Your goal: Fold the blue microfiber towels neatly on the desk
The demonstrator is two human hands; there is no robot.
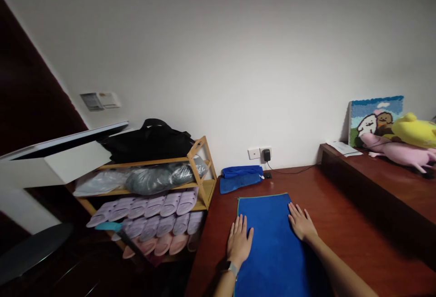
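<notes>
A blue towel with a thin green edge lies spread flat on the reddish-brown wooden table. On its left edge rests my left hand, palm down with the fingers stretched forward; a watch is on that wrist. My right hand lies flat across the towel's right edge, fingers slightly apart, partly on the wood. Neither hand grips anything. Beyond the towel, a folded blue cloth sits by the wall at the table's far left corner. The towel's near end runs out of view.
Left of the table stands a wooden rack with lilac slippers, plastic-wrapped items and a black bag. A plugged-in adapter trails a cable along the wall. At right, a raised ledge carries plush toys and a fuzzy picture.
</notes>
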